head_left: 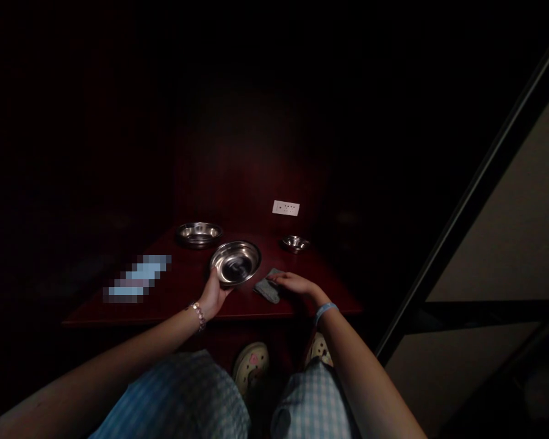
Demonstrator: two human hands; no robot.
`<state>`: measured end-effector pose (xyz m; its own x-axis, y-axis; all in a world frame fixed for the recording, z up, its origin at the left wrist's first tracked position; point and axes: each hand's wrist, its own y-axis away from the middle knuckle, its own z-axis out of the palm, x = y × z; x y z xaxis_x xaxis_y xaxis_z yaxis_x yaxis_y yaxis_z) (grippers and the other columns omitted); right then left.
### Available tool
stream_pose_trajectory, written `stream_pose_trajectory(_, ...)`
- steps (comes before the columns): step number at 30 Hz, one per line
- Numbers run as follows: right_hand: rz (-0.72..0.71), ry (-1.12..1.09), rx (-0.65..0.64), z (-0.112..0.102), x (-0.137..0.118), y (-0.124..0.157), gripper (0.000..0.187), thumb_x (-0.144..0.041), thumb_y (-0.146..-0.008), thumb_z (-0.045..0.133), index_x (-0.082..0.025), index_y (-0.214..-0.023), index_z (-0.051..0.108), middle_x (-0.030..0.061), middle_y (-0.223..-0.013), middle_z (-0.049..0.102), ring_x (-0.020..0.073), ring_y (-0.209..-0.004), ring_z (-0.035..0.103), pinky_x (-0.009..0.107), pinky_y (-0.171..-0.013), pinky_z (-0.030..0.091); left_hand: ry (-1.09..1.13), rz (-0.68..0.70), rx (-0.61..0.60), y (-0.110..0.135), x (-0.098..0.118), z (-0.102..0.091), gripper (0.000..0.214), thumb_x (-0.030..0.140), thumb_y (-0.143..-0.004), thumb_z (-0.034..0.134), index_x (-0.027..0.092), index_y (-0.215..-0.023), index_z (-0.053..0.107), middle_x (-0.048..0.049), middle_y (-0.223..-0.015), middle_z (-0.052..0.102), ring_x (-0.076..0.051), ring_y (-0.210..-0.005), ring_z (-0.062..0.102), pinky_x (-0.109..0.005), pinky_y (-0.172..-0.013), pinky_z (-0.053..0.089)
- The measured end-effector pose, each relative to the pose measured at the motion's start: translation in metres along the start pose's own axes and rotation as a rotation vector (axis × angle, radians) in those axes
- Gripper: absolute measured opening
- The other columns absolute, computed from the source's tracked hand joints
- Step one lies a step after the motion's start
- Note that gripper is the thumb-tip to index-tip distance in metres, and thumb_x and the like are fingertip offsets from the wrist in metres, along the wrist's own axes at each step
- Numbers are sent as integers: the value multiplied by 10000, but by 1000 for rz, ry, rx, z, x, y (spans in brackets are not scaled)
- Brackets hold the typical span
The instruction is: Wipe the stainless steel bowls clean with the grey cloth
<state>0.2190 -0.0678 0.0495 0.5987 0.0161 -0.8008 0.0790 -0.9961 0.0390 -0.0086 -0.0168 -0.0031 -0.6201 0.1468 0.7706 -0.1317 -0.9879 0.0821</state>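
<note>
A shiny metal bowl is tilted toward me, its near left rim gripped by my left hand, thumb over the edge and fingers beneath. To its right, my right hand has its fingers closed on a grey-green cloth, which hangs or lies just at the dark red tabletop; whether it touches the wood I cannot tell. Behind the held bowl on the left stands a wider metal bowl. A small metal bowl sits at the back right.
A blurred-out light blue item lies on the left of the table. On the back panel is a white power socket. Dark walls close in both sides, and a slanting metal-edged frame runs along the right. My knees and shoes are below the front edge.
</note>
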Motion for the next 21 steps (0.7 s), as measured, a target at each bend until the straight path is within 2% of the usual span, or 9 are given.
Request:
stream_pose_trajectory(3,81,-191,86,-13,11,-11,268,-177,-896,490,-132,-1074,685,92,-988,723,128,-753,650,242,-712,519,-21,-62,16,-8,2,5,416,464,-969,394,267,-1299,556,-81,-1389,586,-256,-1316,516,-439,-961,536)
stream_pose_trajectory(6,147,-127,305,-32,25,-25,346,-165,-889,500,-129,-1213,614,106,-1015,717,143,-777,670,258,-736,527,-37,-79,-26,-18,-2,10,429,485,-958,412,248,-1279,570,-106,-1374,593,-281,-1299,530,-471,-959,535)
stream_pose_trajectory(8,182,61,435,-44,34,-35,440,-171,-878,522,-156,-1317,549,98,-1066,704,164,-864,679,275,-792,525,-41,-93,-40,-23,-7,12,419,475,-950,436,235,-1260,584,-120,-1347,609,-288,-1270,554,-471,-954,538)
stream_pose_trajectory(10,213,320,531,-54,40,-44,502,-201,-878,538,-186,-1378,499,110,-1204,652,200,-1028,648,306,-871,510,-36,-114,-54,-26,-12,14,402,450,-947,454,223,-1248,592,-126,-1341,614,-284,-1251,570,-458,-950,544)
stream_pose_trajectory(13,239,687,636,-63,46,-58,552,-245,-880,555,-179,-1420,456,158,-1431,479,266,-1261,502,361,-957,476,-34,-146,-53,-27,-19,19,392,424,-949,454,217,-1254,588,-120,-1353,609,-276,-1249,574,-447,-938,554)
stream_pose_trajectory(15,225,863,658,-67,50,-68,588,-225,-880,544,-158,-1450,416,172,-1506,390,285,-1322,431,385,-1001,444,-44,-156,-32,-27,-22,22,405,434,-951,452,223,-1272,578,-112,-1368,602,-279,-1253,573,-451,-926,561)
stream_pose_trajectory(18,185,1009,610,-70,57,-87,654,-159,-860,531,-131,-1489,354,169,-1559,332,282,-1375,368,396,-1077,364,-53,-137,-12,-29,-28,22,421,462,-938,487,242,-1284,580,-94,-1370,605,-287,-1256,573,-451,-916,567)
stream_pose_trajectory(21,162,1052,548,-72,62,-105,674,-146,-847,539,-83,-1490,346,200,-1532,382,273,-1394,363,383,-1114,305,-45,-96,-40,-34,-36,15,418,504,-924,503,252,-1232,632,-85,-1292,661,-290,-1256,577,-436,-934,558)
